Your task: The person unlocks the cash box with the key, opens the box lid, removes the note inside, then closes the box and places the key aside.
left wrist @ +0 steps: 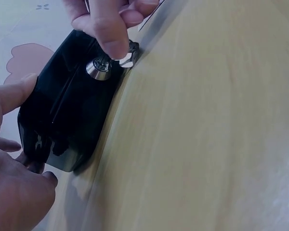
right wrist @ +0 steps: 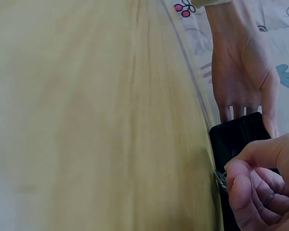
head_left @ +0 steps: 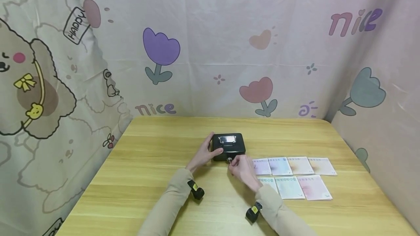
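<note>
A small black cash box with a folding handle on its lid is closed on the table. My left hand holds it by its left end, the thumb on the lid and the fingers along the side. At the front face, my right hand pinches a key at the round silver lock. A shiny metal piece, possibly a second key, hangs beside the lock. Fingers partly hide the key, so how far it sits in the lock cannot be told.
Two rows of pale coloured paper notes lie right of the box, such as a blue note and a pink one. The right forearm partly covers the lower row. Behind the wooden table hangs a printed curtain.
</note>
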The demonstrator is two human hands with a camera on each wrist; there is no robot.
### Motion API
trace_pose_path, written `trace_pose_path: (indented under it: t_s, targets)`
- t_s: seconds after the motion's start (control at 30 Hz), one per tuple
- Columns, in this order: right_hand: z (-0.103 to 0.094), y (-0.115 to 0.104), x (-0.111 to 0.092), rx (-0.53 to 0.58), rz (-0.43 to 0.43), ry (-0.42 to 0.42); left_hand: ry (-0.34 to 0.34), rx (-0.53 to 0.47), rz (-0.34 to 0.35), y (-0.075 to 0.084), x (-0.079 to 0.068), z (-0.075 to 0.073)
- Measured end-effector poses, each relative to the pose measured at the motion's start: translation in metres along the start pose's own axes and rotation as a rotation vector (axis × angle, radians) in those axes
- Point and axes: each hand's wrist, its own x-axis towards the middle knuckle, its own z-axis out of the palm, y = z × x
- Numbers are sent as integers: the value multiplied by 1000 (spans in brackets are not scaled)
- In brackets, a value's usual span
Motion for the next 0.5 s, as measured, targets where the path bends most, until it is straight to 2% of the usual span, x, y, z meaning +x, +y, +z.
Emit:
trace_pose_path:
  t_s: [0.1,0.23,0.4,0.5]
  targets:
    - [-4,1,-5,46,-15,-36,-12,13,5,0,-1,0]
    - [-17,2,-10,89,-50,-137,-26,-3,-2,-1,-2,-1]
    - [-36,7,-11,36,-74,-280,-37,-22,-22,-2,-3,0]
    - [-43,12,-11,-10,-115,-323,-44,-28,-24,-2,-4,2]
